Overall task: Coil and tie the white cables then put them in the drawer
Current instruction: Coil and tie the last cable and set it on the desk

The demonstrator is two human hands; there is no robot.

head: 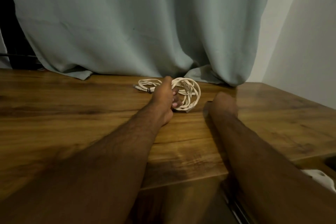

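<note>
A wooden desk (72,100) fills the view, with a grey-green curtain (127,23) hanging behind it at twelve o'clock. Near the desk's far edge, the left hand (164,96) grips a coil of white cable (189,94), its fingers (176,98) curled through the loops. A second coiled white cable (148,84) lies flat just behind, at eleven o'clock. The right hand (222,104) is blurred beside the coil, at three o'clock; whether its fingers are spread or curled cannot be told.

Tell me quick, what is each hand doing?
Left hand: fingers curled round the white cable coil, holding it.
Right hand: blurred, holds nothing visible; open or closed cannot be told.
</note>
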